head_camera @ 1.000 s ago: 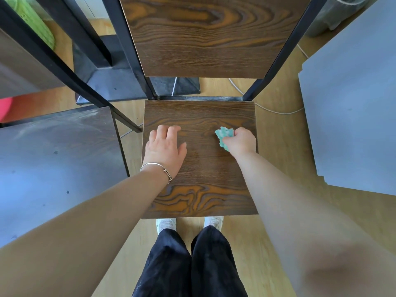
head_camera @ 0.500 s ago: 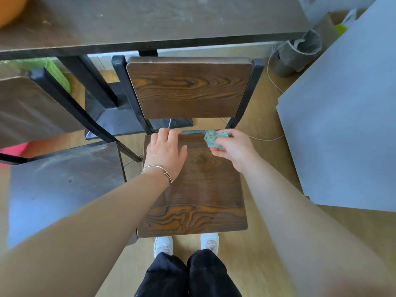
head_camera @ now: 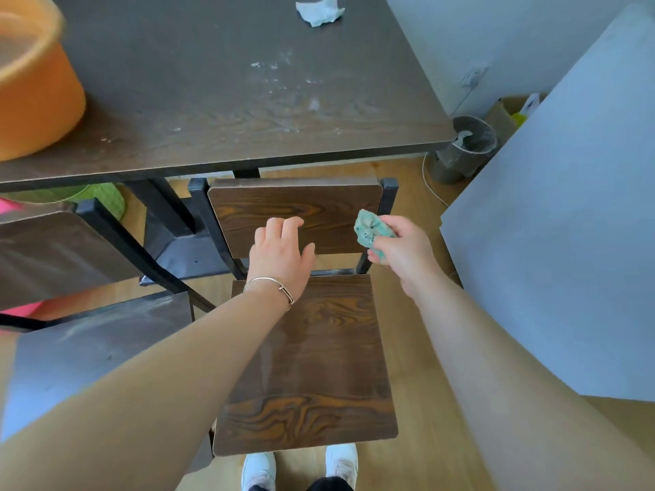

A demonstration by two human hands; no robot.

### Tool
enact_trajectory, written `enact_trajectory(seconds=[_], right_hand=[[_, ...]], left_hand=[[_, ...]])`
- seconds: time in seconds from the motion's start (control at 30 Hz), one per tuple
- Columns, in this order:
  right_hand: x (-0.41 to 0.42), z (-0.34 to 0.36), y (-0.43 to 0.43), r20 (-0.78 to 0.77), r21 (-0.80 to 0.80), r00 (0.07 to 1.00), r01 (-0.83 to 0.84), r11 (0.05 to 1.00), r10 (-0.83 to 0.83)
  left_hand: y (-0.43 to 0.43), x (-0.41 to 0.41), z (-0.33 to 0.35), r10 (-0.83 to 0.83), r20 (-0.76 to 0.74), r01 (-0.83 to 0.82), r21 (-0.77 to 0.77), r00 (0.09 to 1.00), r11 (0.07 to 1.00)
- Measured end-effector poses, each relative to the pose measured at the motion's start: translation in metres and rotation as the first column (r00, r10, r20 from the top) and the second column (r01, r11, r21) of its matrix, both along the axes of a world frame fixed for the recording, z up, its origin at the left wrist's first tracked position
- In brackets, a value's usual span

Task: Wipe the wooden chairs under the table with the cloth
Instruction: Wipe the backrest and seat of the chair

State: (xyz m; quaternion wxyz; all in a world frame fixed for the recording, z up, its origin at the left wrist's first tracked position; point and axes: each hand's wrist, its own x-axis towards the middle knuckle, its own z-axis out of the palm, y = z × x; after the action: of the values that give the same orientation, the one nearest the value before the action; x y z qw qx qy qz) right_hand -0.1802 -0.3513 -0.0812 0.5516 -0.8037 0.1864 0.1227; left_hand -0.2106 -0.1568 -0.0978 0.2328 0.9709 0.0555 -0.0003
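Observation:
A dark wooden chair (head_camera: 312,366) with a black metal frame stands in front of me, its backrest (head_camera: 283,207) just under the edge of the dark table (head_camera: 230,101). My right hand (head_camera: 400,253) grips a crumpled teal cloth (head_camera: 370,230) in the air by the backrest's right end. My left hand (head_camera: 280,256), a bangle on its wrist, hovers with relaxed fingers over the gap between seat and backrest. A second, dusty chair (head_camera: 88,349) stands to the left.
An orange tub (head_camera: 32,86) and a crumpled white tissue (head_camera: 320,10) lie on the dusty table. A grey bin (head_camera: 464,147) stands on the floor at right, beside a large pale grey board (head_camera: 567,225). Something green (head_camera: 99,198) sits under the table. My white shoes (head_camera: 301,469) are below the seat.
My right hand has lifted the cloth off the seat and up to the backrest. My left hand left the seat and rose. The view tilted up, and the tabletop came into sight.

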Motion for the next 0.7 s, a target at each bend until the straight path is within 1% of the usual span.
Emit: enact_trajectory(seconds=[0.13,0.23,0.33,0.43,0.53,0.7], right_hand=[[0.026,0.021,-0.011,0.102,0.009,0.994,0.041,0.999,-0.041],[0.043,0.034,-0.018,0.195,-0.128,0.980,0.053,0.990,-0.027],[0.059,0.043,-0.024,0.262,-0.290,0.965,0.096,0.952,-0.018],[0.072,0.048,-0.025,0.272,-0.416,0.962,0.134,0.900,-0.018],[0.083,0.045,-0.025,0.281,-0.498,0.960,0.143,0.855,0.004],[0.089,0.036,-0.018,0.209,-0.548,0.971,0.016,0.836,0.118]], left_hand=[[-0.003,0.016,0.015,-0.008,0.026,0.008,0.005,1.000,1.000],[-0.005,0.028,0.025,-0.024,0.061,0.023,0.016,0.998,1.000],[-0.007,0.040,0.033,-0.028,0.086,0.025,0.034,0.996,0.999],[-0.009,0.049,0.036,-0.029,0.098,0.025,0.040,0.995,0.999],[-0.008,0.054,0.036,-0.027,0.101,0.022,0.045,0.994,0.999],[0.002,0.054,0.028,-0.043,0.089,0.039,0.039,0.995,0.998]])
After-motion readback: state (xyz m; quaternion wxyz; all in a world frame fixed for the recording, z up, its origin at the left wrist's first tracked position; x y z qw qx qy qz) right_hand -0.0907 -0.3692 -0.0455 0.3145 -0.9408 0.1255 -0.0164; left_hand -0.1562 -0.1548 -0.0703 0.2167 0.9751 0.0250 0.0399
